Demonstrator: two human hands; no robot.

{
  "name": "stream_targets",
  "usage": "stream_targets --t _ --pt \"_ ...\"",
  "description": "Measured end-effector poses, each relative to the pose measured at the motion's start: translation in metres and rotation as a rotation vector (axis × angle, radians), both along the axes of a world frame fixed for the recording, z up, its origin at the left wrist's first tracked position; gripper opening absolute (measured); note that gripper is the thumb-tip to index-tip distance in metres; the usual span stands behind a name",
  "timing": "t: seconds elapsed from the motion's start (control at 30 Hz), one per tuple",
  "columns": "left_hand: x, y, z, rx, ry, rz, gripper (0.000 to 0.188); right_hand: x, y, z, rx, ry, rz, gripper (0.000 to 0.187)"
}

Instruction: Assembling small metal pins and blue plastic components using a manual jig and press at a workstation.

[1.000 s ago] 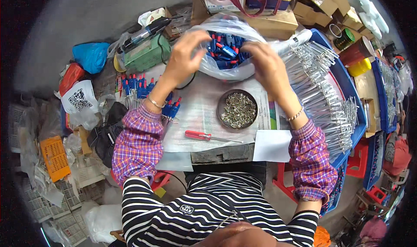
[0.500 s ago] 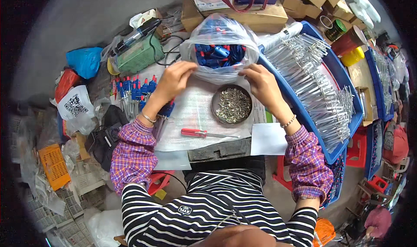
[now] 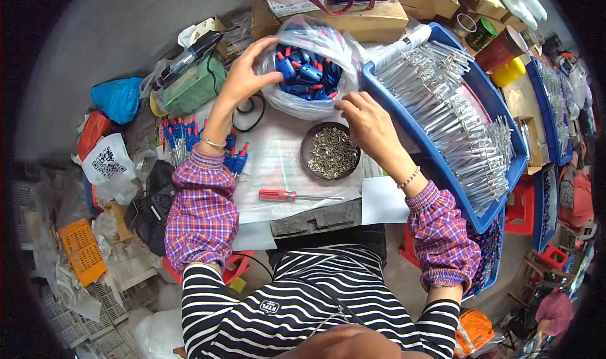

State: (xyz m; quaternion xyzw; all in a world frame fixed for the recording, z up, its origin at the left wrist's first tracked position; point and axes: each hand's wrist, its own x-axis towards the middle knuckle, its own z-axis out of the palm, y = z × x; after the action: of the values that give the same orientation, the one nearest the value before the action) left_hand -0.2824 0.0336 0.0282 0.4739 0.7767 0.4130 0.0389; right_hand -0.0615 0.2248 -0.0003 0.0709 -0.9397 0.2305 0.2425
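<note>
A clear plastic bag point(image 3: 303, 111) stands with its mouth turned toward me, holding many blue plastic parts with red tips point(image 3: 309, 73). My left hand point(image 3: 243, 75) is at the bag's left rim, thumb and fingers spread apart. Closed fingers of my right hand point(image 3: 366, 120) pinch the bag's right front edge. Just below the bag sits a round dark bowl point(image 3: 305, 163) full of small metal pins. A red-handled screwdriver point(image 3: 278, 195) lies crosswise on the white sheet nearer me.
To the right, a blue tray point(image 3: 435, 154) is heaped with bent metal rods point(image 3: 442, 113). Blue pieces with metal shafts point(image 3: 183, 135) stand at the left beside a green box point(image 3: 192, 87). White paper point(image 3: 384, 200) lies at the front edge, and a wooden box point(image 3: 372, 19) sits behind the bag.
My left hand has moved up and left along the bag's rim, its fingers spreading. My right hand has come slightly left and down. The bag's mouth is wider and more parts show.
</note>
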Motion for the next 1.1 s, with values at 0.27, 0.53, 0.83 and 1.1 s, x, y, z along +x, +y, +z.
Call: stream_targets --t 0.27,0.53,0.83,1.1 --pt "0.010 -0.019 -0.022 -0.017 -0.155 -0.003 0.086 0.005 0.004 -0.002 -0.174 -0.027 -0.039 0.028" --pt "0.017 -0.019 -0.029 -0.098 -0.139 0.016 0.080 0.008 0.024 -0.019 -0.479 -0.089 0.058 0.048" --pt "0.033 -0.043 -0.048 0.007 -0.191 0.076 0.056 0.086 0.031 0.051 -0.570 -0.062 -0.007 0.023" --pt "0.047 -0.053 -0.039 -0.146 -0.025 0.111 0.051 0.268 0.110 0.067 -0.419 0.155 -0.916 0.021"
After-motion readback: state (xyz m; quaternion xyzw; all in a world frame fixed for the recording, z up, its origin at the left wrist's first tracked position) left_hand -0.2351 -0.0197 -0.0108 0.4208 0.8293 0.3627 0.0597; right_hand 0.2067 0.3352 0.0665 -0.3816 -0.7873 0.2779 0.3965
